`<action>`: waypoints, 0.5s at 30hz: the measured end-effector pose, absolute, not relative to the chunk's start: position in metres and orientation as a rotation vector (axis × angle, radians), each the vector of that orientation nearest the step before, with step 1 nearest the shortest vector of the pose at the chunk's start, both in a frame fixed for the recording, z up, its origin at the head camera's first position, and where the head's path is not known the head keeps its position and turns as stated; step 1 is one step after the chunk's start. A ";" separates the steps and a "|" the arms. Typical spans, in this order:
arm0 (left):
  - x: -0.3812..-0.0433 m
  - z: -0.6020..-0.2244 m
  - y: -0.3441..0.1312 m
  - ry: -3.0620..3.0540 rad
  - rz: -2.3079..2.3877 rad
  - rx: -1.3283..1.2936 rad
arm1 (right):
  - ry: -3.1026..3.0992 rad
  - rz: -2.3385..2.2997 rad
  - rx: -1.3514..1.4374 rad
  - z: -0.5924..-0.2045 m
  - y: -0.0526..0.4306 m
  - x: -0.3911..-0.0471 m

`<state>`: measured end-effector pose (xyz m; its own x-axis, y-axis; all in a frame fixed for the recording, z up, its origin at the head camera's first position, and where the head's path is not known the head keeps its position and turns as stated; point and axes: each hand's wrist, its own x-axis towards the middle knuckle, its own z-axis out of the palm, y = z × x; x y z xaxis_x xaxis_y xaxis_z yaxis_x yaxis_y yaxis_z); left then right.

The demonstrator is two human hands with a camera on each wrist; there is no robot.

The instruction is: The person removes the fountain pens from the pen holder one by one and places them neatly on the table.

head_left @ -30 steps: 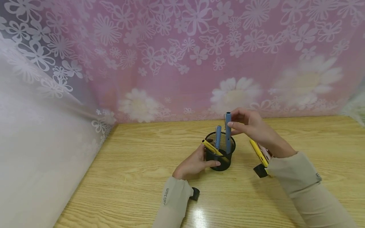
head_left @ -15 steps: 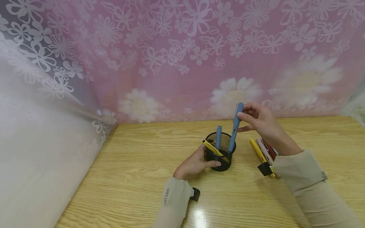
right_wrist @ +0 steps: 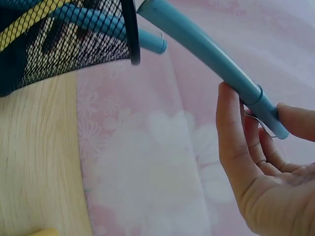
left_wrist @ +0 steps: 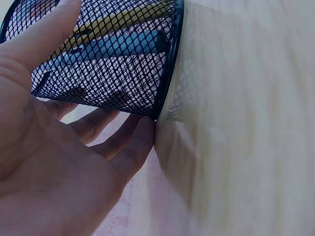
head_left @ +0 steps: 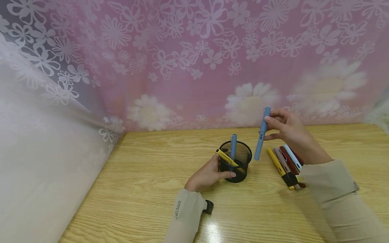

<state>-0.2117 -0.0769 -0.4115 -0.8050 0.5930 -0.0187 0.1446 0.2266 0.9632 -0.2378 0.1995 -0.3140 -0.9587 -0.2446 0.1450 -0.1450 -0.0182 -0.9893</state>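
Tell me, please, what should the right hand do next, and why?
Probably carry its blue pen to the row of pens on the table: the right hand has lifted it out of the mesh cup, which the left hand holds.

I cannot tell which kind of room; I see a wood-grain table (head_left: 136, 209) with floral curtain (head_left: 182, 84) at far and left.
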 end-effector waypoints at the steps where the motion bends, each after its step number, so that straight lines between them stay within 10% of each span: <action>1: -0.212 -0.412 -0.077 2.124 1.605 0.682 | 2.165 -2.129 -0.420 -0.315 0.202 -0.239; 15: -0.213 -0.413 -0.078 2.109 1.621 0.683 | 2.375 -1.857 -0.338 -0.324 0.230 -0.248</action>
<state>-0.2126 -0.0778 -0.4135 -0.8038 0.5947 -0.0133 0.1401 0.2111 0.9674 -0.2481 0.2299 -0.3244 -0.9694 -0.2399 0.0521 -0.1084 0.2279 -0.9676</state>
